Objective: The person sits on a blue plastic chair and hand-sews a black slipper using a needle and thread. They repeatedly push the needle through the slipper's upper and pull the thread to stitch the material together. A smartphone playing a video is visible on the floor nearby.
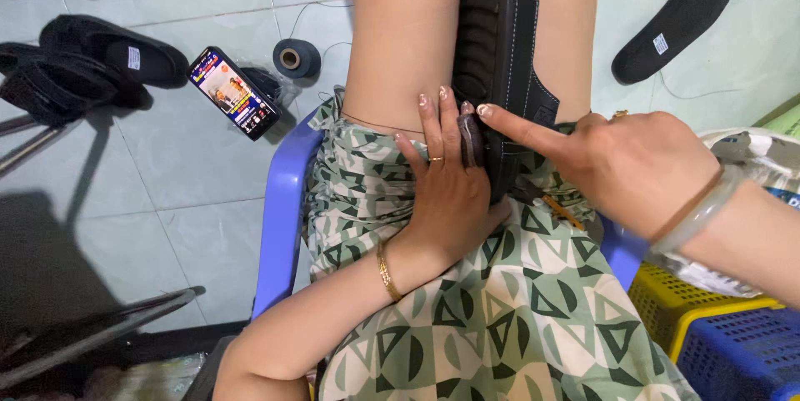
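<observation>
1. The black shoe [498, 59] lies sole-up between the person's knees, on the lap.
2. The left hand [446, 193] lies flat, fingers spread, touching the shoe's near left side.
3. The right hand [617, 164] holds nothing, curled narrow with its forefinger pressing the shoe's edge.
4. A phone [233, 93] and a thread spool [296, 58] lie on the floor, far left.

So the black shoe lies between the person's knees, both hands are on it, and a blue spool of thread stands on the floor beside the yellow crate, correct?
Not quite: the head view shows the blue spool of thread beside the smartphone, far from the yellow crate. The black shoe and both hands, left and right, are as stated.
</observation>
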